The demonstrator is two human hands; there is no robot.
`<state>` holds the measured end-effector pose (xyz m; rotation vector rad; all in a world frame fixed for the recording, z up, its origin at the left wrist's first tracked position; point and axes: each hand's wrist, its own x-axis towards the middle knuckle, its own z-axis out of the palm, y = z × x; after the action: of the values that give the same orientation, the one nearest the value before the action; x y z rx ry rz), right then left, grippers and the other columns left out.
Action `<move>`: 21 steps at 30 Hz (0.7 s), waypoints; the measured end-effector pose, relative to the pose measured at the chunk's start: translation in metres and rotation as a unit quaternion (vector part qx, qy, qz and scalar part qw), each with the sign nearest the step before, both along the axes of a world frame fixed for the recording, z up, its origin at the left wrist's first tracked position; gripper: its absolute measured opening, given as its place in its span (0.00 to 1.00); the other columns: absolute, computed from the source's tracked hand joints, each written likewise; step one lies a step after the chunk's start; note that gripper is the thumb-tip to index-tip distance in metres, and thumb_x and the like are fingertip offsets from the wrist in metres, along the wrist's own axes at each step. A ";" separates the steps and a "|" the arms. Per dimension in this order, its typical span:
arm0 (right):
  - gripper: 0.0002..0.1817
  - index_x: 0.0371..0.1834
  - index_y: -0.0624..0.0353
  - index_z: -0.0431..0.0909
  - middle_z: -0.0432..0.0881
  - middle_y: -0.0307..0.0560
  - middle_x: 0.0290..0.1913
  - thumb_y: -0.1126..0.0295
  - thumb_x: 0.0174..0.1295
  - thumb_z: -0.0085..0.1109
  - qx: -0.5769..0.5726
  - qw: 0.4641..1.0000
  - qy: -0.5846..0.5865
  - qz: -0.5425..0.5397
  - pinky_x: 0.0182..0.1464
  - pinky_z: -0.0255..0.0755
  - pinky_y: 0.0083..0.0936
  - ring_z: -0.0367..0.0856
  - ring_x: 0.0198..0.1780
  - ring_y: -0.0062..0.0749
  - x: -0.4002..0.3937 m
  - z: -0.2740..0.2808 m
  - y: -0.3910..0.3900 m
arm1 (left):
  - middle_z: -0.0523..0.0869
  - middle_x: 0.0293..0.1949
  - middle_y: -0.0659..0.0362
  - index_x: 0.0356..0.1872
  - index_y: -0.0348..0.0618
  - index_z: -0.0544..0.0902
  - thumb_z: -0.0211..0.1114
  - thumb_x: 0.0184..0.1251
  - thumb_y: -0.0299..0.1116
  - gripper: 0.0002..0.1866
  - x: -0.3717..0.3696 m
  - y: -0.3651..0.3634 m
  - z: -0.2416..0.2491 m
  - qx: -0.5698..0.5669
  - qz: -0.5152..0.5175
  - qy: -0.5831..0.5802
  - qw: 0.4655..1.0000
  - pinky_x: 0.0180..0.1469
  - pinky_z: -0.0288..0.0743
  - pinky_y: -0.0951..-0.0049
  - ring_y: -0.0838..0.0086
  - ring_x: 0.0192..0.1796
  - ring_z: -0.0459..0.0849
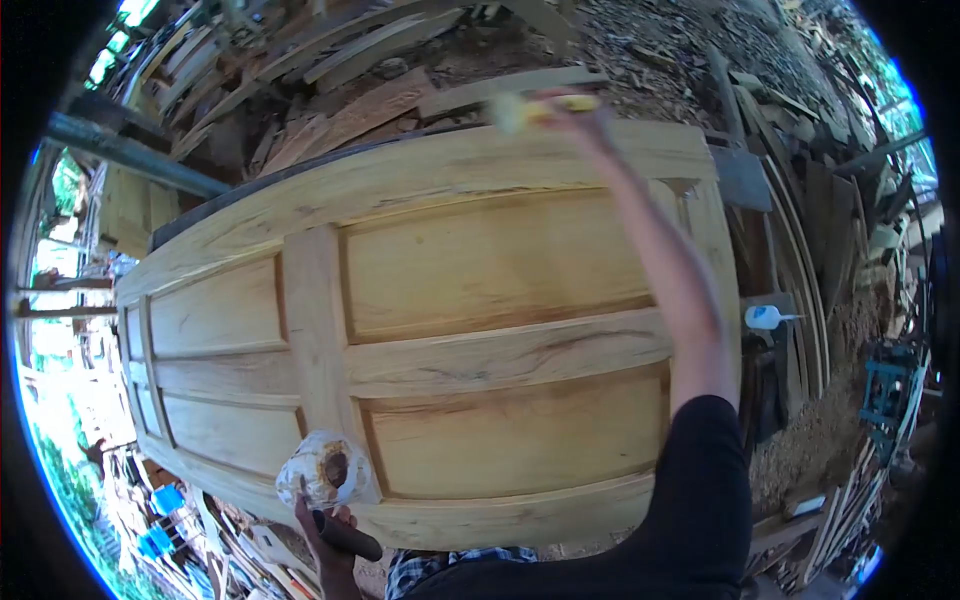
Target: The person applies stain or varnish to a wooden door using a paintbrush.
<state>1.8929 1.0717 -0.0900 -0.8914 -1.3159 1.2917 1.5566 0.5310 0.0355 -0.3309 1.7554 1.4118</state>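
Note:
A pale wooden panelled door point(510, 365) lies flat across the view, with recessed panels between raised rails. At its far edge my right hand point(580, 118) is closed on a yellowish object point(518, 112), blurred by motion, perhaps a pad or cloth. Near the door's close edge my left hand point(335, 535) holds a dark handle point(347, 536). Just beyond that hand is a white, crumpled bag-like container point(322, 470) with brown matter in its opening, over the door's near rail. Whether the handle joins the container is unclear.
A white bottle with a nozzle point(765, 317) stands right of the door. Scrap boards point(370, 105) and wood chips lie beyond the far edge. A metal pipe point(135, 155) is at the upper left. Blue objects point(160, 520) and more timber lie at the lower left.

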 end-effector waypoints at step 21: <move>0.16 0.40 0.51 0.81 0.81 0.52 0.39 0.53 0.59 0.50 0.187 0.633 -0.685 -0.308 0.43 0.72 0.39 0.79 0.44 0.47 0.233 -0.104 0.126 | 0.75 0.22 0.63 0.45 0.45 0.73 0.59 0.55 0.62 0.30 0.001 -0.002 0.010 -0.014 -0.005 -0.030 0.999 0.24 0.69 0.78 0.78 0.21 0.73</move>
<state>2.1261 1.1977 -0.1935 -1.9024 -1.9399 -0.4976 1.5579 0.5294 0.0460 -0.3759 1.7282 1.3576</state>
